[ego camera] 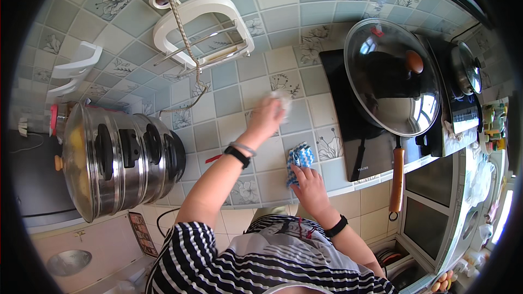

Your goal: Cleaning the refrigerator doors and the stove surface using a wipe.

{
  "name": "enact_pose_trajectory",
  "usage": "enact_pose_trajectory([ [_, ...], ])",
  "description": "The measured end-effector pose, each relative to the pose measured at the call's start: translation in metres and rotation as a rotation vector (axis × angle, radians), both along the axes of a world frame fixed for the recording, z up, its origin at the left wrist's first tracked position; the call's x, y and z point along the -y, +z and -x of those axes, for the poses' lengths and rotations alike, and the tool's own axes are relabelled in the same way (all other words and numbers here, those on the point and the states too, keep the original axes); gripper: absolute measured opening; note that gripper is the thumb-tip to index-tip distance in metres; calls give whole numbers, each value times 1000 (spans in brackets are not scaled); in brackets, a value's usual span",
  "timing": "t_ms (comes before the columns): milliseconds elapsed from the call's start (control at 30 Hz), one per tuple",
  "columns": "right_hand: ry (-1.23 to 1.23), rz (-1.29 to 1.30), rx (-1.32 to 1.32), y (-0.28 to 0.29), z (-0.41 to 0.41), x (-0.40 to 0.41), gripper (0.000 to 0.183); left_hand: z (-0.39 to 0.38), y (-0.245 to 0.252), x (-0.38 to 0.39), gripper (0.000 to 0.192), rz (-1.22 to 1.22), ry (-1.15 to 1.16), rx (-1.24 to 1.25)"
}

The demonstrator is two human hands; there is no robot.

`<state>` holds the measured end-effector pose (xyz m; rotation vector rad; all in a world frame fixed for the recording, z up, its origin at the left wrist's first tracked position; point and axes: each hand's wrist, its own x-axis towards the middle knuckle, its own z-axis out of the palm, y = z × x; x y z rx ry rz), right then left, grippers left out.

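Note:
My left hand, wearing a black wristband and a grey band, reaches over the tiled counter. It holds a crumpled whitish wipe or cloth against the tiles; motion blur hides its exact kind. A folded blue-and-white checked cloth lies on the counter nearer to me. My right hand, also with a black wristband, has its thumb and fingers on the near edge of that cloth. A thin red object lies partly hidden behind my left forearm.
Left stands a tiered steel steamer with black handles. To the right, a wok with a glass lid sits on a black cooktop, its wooden handle jutting past the counter edge. A braided cord hangs before a white wall rack.

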<state>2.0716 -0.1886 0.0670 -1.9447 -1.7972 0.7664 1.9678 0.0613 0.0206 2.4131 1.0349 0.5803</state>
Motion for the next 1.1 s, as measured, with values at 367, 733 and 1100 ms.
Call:
enact_pose_trajectory([
  [367, -133, -12, -11, -23, -11, 18, 27, -61, -41, -57, 32, -239, 218, -56],
  [733, -316, -15, -259, -5, -46, 80, 20, -51, -3, 85, 30, -98, -439, 60],
  [1100, -383, -145, -364, 14, -46, 88, 19, 55, -37, 32, 34, -134, 442, 84],
])
